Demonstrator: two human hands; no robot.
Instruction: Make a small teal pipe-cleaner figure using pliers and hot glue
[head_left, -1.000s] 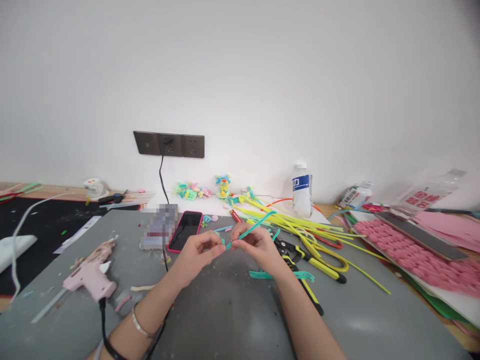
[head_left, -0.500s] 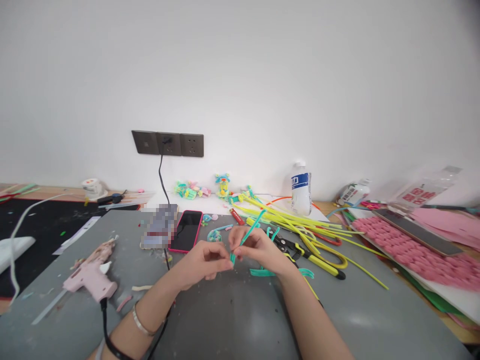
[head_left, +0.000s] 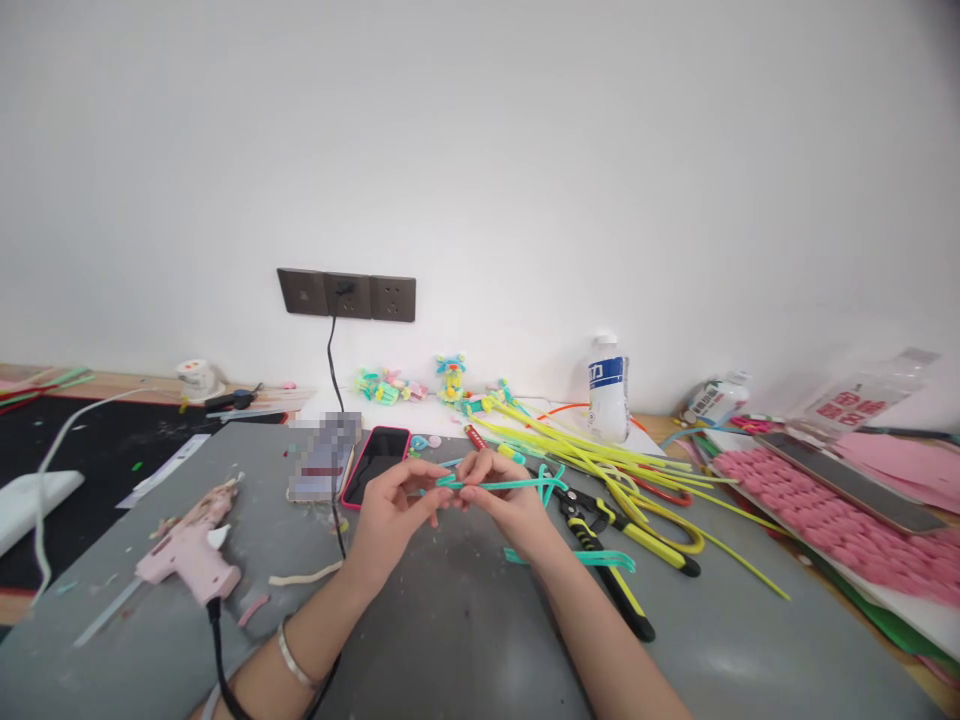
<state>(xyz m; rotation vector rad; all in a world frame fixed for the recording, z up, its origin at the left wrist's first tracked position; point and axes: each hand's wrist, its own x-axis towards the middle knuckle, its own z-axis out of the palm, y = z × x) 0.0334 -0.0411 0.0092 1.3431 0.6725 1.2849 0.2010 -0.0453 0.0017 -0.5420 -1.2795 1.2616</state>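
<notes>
Slanting less than before: teal strip point(head_left: 514, 486)

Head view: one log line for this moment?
Left hand: at teal strip, grip unclear; right hand: pinching it; pliers: lying handles spread

We held our left grip point(head_left: 394, 510) and right grip point(head_left: 506, 500) close together toward six o'clock, each curled into a pinch. Our left forearm point(head_left: 322, 628) slanted in from seven o'clock, our right forearm point(head_left: 596, 630) from five.

A teal strip point(head_left: 517, 485) (thin, fairly straight) is held nearly level.
</notes>
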